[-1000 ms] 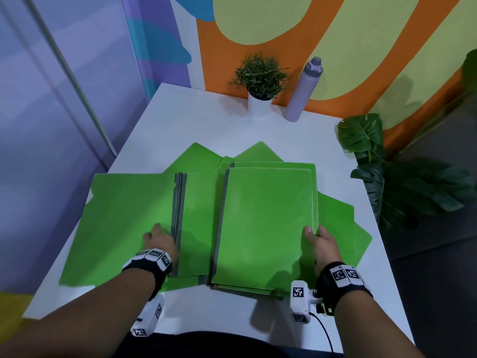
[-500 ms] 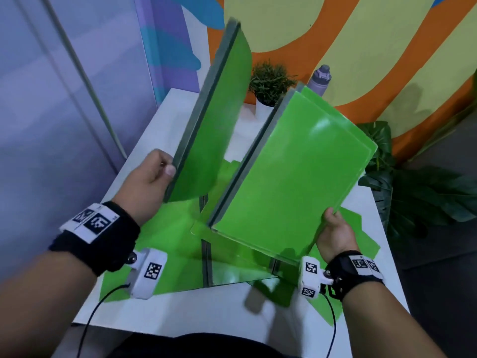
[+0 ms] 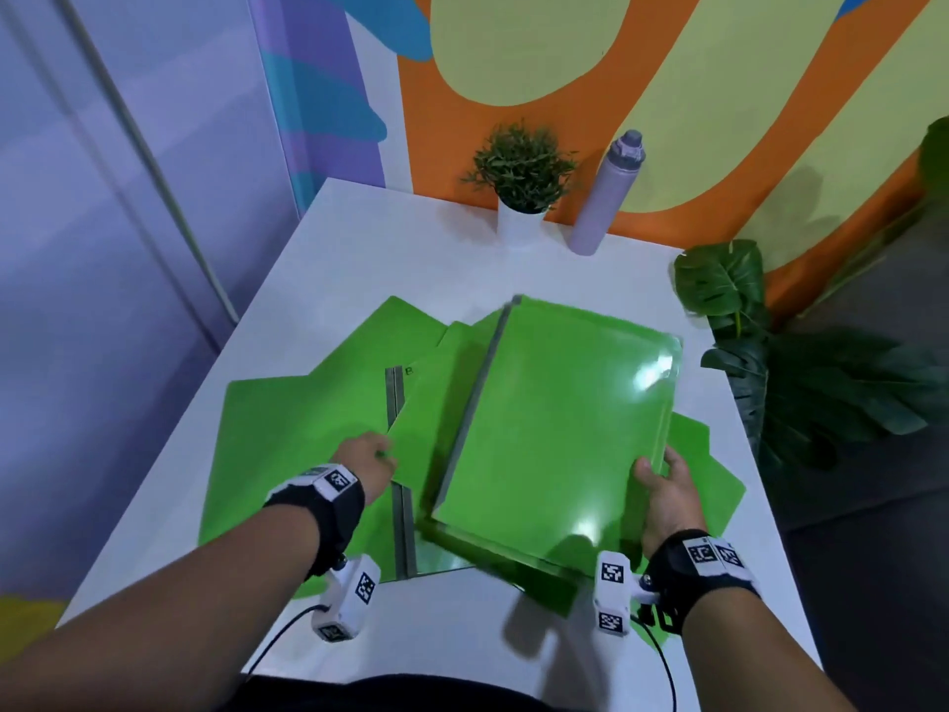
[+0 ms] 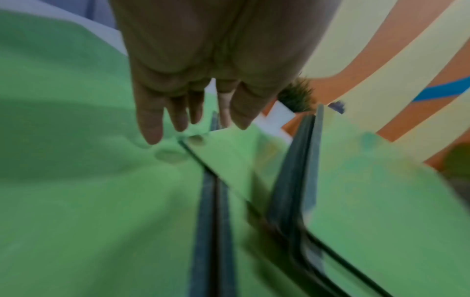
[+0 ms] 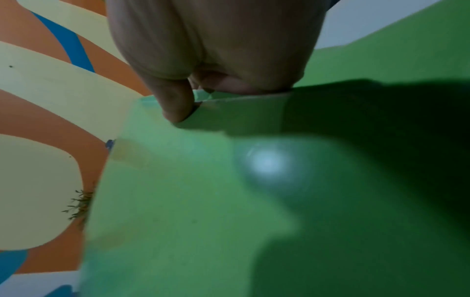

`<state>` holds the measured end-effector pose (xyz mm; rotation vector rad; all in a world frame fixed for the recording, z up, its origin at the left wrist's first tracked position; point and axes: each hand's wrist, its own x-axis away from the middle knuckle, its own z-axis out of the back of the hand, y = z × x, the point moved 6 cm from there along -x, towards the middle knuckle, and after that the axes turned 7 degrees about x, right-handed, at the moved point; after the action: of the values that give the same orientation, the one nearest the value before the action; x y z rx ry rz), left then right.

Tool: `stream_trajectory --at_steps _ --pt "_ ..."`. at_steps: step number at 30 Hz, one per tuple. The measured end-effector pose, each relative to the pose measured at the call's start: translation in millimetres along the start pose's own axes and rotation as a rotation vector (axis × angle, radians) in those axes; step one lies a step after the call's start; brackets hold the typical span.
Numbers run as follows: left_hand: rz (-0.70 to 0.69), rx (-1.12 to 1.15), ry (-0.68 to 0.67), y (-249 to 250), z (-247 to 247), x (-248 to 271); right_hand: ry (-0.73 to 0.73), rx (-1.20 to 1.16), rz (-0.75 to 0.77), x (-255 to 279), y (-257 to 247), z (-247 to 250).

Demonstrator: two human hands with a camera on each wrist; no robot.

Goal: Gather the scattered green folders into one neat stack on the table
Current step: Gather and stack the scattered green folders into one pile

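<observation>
Several green folders lie fanned over the white table [image 3: 359, 238]. My right hand [image 3: 655, 472] grips the near right edge of a tilted stack of folders [image 3: 554, 429], thumb on top [image 5: 178, 108] and fingers hidden beneath it. The stack's grey spine faces left and its near edge hangs just above the table. Another folder [image 3: 431, 403] sits under its left side. My left hand [image 3: 382, 454] reaches to that folder's left edge with straight fingers [image 4: 152, 128] touching the green surface. An opened folder [image 3: 298, 444] lies flat on the left.
A small potted plant [image 3: 521, 192] and a lilac bottle [image 3: 601, 197] stand at the table's far edge against the painted wall. A large-leaved plant [image 3: 770, 362] stands off the table's right side. More folder corners stick out at the back [image 3: 400, 326] and right [image 3: 714, 485].
Half a second ago both hands held folders raised upright. The left hand has let go of its folder and come down; the right hand has lowered its stack close to the table.
</observation>
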<state>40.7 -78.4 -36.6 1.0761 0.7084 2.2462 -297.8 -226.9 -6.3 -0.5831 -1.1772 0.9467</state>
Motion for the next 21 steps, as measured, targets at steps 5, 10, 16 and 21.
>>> stream_trajectory --at_steps 5,10,16,21 --pt "0.155 -0.168 -0.014 -25 -15 -18 0.049 0.036 -0.156 -4 35 13" --pt "0.099 -0.017 -0.032 -17 -20 -25 -0.006 -0.006 -0.192 -2 42 7" --pt "0.277 -0.181 0.359 -58 99 -31 0.035 -0.003 -0.134 -14 17 12" --pt "0.146 -0.298 0.500 -60 112 -16 0.024 0.008 -0.137 -15 19 1"
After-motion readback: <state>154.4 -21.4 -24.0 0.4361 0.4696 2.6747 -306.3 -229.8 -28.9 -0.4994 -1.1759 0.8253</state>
